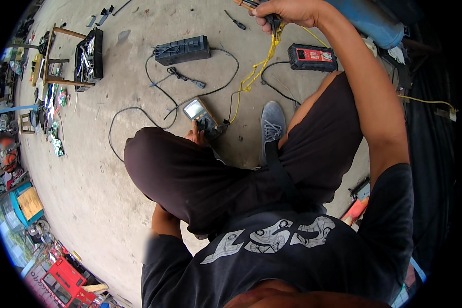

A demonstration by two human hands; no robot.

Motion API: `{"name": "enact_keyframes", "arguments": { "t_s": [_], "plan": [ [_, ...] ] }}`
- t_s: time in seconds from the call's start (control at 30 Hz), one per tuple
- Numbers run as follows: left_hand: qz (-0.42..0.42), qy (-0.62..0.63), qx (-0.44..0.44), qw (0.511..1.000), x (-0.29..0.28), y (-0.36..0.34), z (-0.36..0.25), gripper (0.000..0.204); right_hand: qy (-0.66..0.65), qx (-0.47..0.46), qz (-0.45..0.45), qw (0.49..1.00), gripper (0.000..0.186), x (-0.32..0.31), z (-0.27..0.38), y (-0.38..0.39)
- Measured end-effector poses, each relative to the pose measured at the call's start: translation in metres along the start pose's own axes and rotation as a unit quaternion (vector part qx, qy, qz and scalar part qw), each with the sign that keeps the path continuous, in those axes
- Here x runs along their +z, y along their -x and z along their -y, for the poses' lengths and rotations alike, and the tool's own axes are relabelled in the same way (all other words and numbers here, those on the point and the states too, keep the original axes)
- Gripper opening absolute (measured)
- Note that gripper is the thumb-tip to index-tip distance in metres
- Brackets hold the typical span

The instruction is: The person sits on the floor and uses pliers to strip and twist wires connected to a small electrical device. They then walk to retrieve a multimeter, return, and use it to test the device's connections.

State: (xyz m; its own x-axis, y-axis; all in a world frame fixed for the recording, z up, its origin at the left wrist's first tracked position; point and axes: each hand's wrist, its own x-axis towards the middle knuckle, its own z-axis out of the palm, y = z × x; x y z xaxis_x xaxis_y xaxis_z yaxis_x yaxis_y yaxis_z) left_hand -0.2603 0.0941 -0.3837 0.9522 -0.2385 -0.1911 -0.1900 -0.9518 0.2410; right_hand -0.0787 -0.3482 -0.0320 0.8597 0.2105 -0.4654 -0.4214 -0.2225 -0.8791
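Note:
A multimeter (204, 119) with a tan rim, a pale screen and a dark dial lies on the concrete floor in front of my left knee. My left hand (194, 136) reaches round that knee, and one stretched finger touches the meter by its dial; the knee hides the rest of the hand. Raised at the top, my right hand (292, 11) is closed round black-ended test leads, with thin tips poking out to the left. From that grip yellow leads (264, 62) hang, twisted together, down toward the meter's right side.
A black box-shaped power unit (182, 50) with coiled cord lies beyond the meter. A black and red charger (313, 57) sits at right, near my shoe (272, 124). Loose cable (119, 112) loops over the floor. A screwdriver (235, 20), tool tray (89, 57) and wooden frame (50, 55) stand farther off.

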Motion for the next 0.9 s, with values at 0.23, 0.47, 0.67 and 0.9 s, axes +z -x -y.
{"name": "enact_keyframes", "arguments": {
  "t_s": [0.23,0.47,0.67,0.9],
  "plan": [
    [0.028,-0.049,0.044,0.997,-0.011,0.001,-0.012,0.077,0.082,-0.041,0.011,0.996,0.018,-0.008,-0.028,0.002],
    [0.029,-0.042,0.031,0.998,-0.010,0.004,-0.011,0.082,0.066,-0.033,0.012,0.997,0.016,-0.006,-0.023,0.001],
    [0.022,-0.015,0.023,0.999,-0.003,0.004,-0.006,0.084,0.062,-0.036,0.009,0.997,0.021,-0.004,-0.021,0.008],
    [-0.008,0.034,0.043,0.998,-0.017,0.009,-0.012,0.082,0.057,-0.006,0.004,0.998,0.013,-0.006,-0.020,0.006]
  ]
}}
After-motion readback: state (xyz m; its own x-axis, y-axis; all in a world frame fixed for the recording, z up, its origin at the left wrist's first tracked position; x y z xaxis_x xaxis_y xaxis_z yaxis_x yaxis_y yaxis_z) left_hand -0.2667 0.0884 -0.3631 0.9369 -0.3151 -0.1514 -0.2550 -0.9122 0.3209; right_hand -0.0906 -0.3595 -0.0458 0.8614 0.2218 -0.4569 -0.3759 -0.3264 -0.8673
